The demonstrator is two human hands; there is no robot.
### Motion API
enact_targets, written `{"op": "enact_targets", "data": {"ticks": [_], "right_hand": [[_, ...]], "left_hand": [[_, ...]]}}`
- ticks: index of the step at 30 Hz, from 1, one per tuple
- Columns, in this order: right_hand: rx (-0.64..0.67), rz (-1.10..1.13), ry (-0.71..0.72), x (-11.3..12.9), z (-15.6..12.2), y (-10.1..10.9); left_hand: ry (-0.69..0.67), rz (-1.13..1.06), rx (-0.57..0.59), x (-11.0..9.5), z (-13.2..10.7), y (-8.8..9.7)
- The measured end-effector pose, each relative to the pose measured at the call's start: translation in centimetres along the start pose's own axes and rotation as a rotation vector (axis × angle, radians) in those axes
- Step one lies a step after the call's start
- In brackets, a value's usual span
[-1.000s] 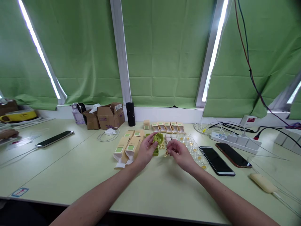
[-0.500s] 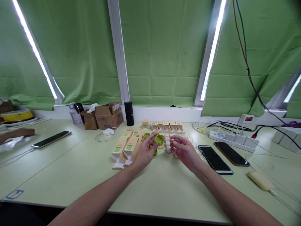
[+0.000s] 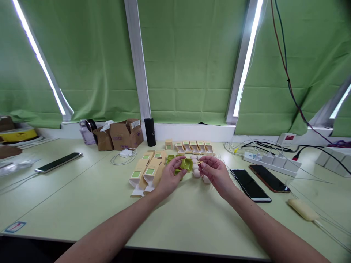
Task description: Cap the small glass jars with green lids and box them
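Note:
My left hand (image 3: 170, 176) is closed on a small open green case (image 3: 187, 164), held just above the table. My right hand (image 3: 214, 173) pinches a tiny yellow piece (image 3: 199, 162) right beside the case's open side. Under and behind my hands lie small pink-white pieces (image 3: 196, 173) and another green case (image 3: 170, 158). Flat tan cartons with green labels (image 3: 145, 174) lie to the left of my left hand. A row of small open tan boxes (image 3: 192, 147) stands behind.
Two phones (image 3: 250, 184) lie right of my hands, a white power strip (image 3: 271, 160) with cables behind them. A cardboard box (image 3: 126, 134), a black cylinder (image 3: 149, 132) and a bottle (image 3: 85, 132) stand at the back. A third phone (image 3: 58, 162) lies left. Another person's hand (image 3: 7, 151) shows at far left.
My right hand lifted the tiny yellow piece off the table and brought it up to the green case. The other person's hand at the far left shifted.

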State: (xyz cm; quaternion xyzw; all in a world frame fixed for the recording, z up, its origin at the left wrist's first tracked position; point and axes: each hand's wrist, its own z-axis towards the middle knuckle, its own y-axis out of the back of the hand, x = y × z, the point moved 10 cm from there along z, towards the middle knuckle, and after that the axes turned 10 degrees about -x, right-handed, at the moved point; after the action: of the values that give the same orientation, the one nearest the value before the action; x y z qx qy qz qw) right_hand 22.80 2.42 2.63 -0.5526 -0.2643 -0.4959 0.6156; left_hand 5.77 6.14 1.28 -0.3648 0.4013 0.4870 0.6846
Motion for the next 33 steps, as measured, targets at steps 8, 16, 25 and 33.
{"op": "enact_targets", "data": {"ticks": [8,16,25,33], "right_hand": [[-0.019,-0.423,0.382,2.4,-1.4,-0.5],[0.046,-0.726,0.716,4.2,-3.5,-2.4],[0.062,-0.777,0.843,4.4,-4.3,-2.9],[0.079,-0.907,1.027,4.5,-5.2,-3.7]], "left_hand": [[0.008,-0.050,0.029,-0.6,-0.5,-0.7],[-0.067,0.021,0.075,-1.3,-1.0,-1.2],[-0.119,0.092,0.077,-2.0,-1.5,-1.4],[-0.153,0.123,0.080,-1.9,-1.7,-1.5]]}}
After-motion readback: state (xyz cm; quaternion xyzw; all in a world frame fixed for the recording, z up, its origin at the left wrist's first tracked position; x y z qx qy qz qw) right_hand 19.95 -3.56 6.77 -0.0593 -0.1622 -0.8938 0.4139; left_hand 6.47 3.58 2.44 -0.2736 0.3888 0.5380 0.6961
